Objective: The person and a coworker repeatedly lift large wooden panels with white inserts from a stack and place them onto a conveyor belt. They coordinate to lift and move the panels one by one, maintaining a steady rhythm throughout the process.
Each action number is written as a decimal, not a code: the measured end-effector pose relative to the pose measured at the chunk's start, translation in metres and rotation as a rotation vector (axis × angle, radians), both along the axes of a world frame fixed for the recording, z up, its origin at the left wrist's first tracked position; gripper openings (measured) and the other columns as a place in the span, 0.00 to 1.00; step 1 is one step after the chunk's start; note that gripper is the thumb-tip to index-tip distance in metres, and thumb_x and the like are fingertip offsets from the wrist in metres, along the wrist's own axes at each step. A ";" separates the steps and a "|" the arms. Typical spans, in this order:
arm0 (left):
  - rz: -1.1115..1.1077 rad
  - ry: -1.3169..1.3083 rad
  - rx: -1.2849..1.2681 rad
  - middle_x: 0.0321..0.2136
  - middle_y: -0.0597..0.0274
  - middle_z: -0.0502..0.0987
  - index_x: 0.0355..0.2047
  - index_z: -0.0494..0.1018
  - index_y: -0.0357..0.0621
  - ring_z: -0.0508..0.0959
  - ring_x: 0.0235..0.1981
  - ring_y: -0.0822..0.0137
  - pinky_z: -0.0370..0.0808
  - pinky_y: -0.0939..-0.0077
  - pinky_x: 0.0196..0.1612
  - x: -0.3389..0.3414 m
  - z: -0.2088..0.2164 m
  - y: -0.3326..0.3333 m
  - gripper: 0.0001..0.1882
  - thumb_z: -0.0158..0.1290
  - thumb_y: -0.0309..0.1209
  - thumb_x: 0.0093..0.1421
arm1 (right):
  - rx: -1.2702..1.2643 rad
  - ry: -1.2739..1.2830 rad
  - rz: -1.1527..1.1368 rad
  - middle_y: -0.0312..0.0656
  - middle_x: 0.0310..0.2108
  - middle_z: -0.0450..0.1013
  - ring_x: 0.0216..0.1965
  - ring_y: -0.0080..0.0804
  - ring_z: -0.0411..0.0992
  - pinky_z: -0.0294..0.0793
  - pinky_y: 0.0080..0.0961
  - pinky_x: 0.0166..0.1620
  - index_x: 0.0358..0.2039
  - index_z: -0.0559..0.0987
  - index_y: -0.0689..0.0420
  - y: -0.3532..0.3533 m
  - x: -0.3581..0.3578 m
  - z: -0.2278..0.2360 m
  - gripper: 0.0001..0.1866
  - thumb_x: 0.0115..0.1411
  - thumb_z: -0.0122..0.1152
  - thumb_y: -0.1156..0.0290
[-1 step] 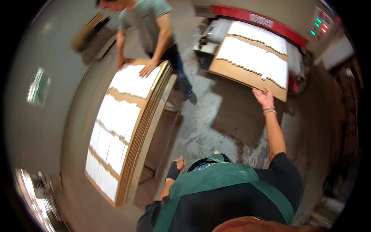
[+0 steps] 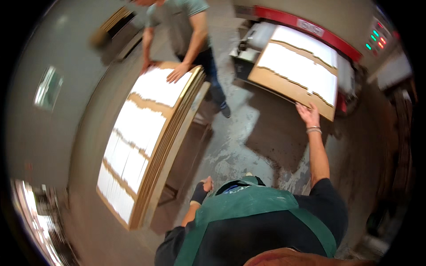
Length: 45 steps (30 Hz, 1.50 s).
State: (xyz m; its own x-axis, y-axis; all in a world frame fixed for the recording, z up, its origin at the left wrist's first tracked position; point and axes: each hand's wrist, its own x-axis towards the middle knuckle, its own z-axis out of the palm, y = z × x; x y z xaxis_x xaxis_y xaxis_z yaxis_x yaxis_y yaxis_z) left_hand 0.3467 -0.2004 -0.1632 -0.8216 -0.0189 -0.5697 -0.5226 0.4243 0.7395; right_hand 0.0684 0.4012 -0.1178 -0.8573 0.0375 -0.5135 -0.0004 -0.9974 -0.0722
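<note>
At the near edge of a brown board [image 2: 284, 91] covered with rows of white strips, my right hand [image 2: 309, 116] reaches out palm up. Its fingers are spread at the edge; whether they bear any weight I cannot tell. The board rests on the outfeed of a machine [image 2: 306, 26] with a red crossbar. My left hand [image 2: 204, 187], in a dark fingerless glove, is low beside my green apron [image 2: 248, 204]. Its fingers look loosely curled, with nothing visible in them.
To the left, a stack of similar boards [image 2: 164, 153] stands on a support. A co-worker [image 2: 179, 31] at its far end has both hands on the top board. Lit buttons mark a control panel [image 2: 377, 37] at the far right. A dark patch [image 2: 279, 133] covers floor below the machine.
The whole scene has shifted slightly right and down in the upper part of the picture, as my view turned. My right hand stays at the board's edge.
</note>
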 end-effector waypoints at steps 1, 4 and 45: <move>0.012 0.035 0.014 0.15 0.61 0.73 0.24 0.73 0.36 0.73 0.22 0.69 0.69 0.74 0.30 -0.002 0.023 0.021 0.32 0.38 0.56 0.62 | 0.024 0.043 0.002 0.67 0.55 0.57 0.57 0.60 0.59 0.67 0.49 0.56 0.53 0.55 0.73 0.015 -0.001 -0.004 0.28 0.58 0.53 0.70; 0.050 0.059 -0.041 0.14 0.60 0.72 0.22 0.72 0.36 0.73 0.22 0.68 0.68 0.74 0.30 0.009 0.035 0.043 0.32 0.38 0.55 0.62 | 0.042 0.096 0.045 0.64 0.55 0.59 0.57 0.58 0.60 0.67 0.48 0.56 0.50 0.62 0.74 0.050 -0.007 -0.009 0.24 0.59 0.51 0.69; 0.724 0.660 -0.381 0.23 0.58 0.71 0.26 0.71 0.40 0.70 0.24 0.64 0.67 0.72 0.29 0.001 0.259 -0.244 0.18 0.44 0.43 0.61 | 0.130 0.146 1.315 0.56 0.46 0.71 0.46 0.46 0.73 0.76 0.34 0.47 0.44 0.70 0.67 -0.336 0.249 0.064 0.15 0.61 0.50 0.70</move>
